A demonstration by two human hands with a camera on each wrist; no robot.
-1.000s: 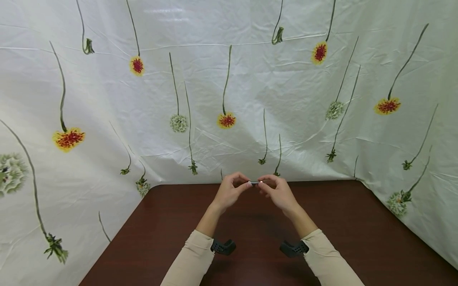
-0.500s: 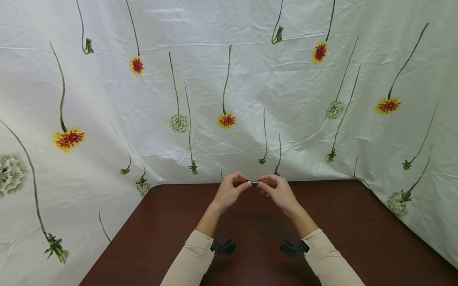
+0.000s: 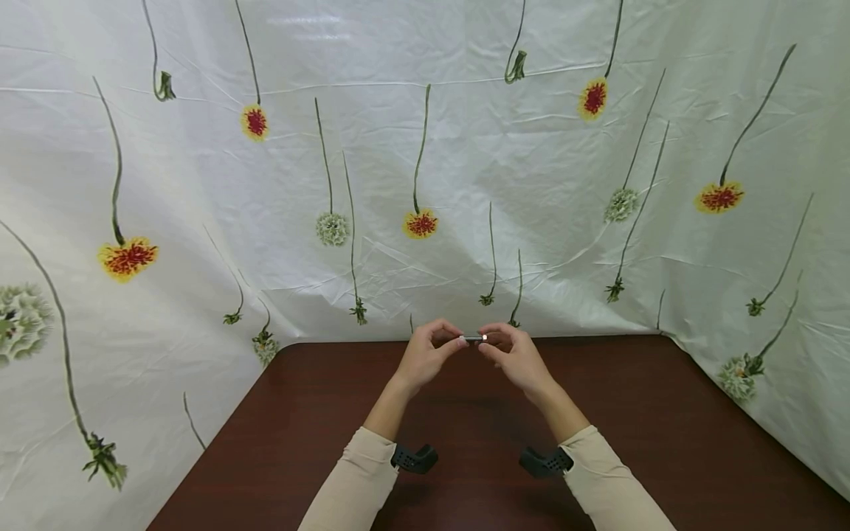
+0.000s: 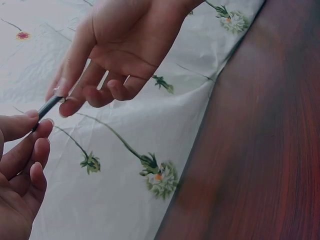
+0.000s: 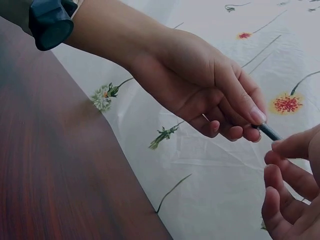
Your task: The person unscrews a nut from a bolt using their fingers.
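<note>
Above the far edge of the table, both hands meet at a short grey metal bolt (image 3: 473, 338) lying roughly level between them. Ridges of its thread show in the left wrist view along the bolt (image 4: 48, 106). My left hand (image 3: 425, 358) pinches the left end between thumb and fingertips. At the other end, the thumb and index finger of my right hand (image 3: 521, 363) pinch it, with a bright glint by the fingertips. Fingertips cover both ends of the bolt (image 5: 270, 131). The remaining fingers of the right hand (image 4: 132, 45) curl loosely below.
A dark reddish-brown table (image 3: 465, 442) stretches beneath the arms. Behind it and along the sides hangs a white cloth (image 3: 458, 162) printed with flowers and stems. Dark camera mounts sit on the left wrist (image 3: 415, 459) and the right wrist (image 3: 546, 462).
My right thumb and fingertips shift slightly at the bolt's end, the thumb ending a little lower, and the glint there vanishes and returns. My left hand stays in place.
</note>
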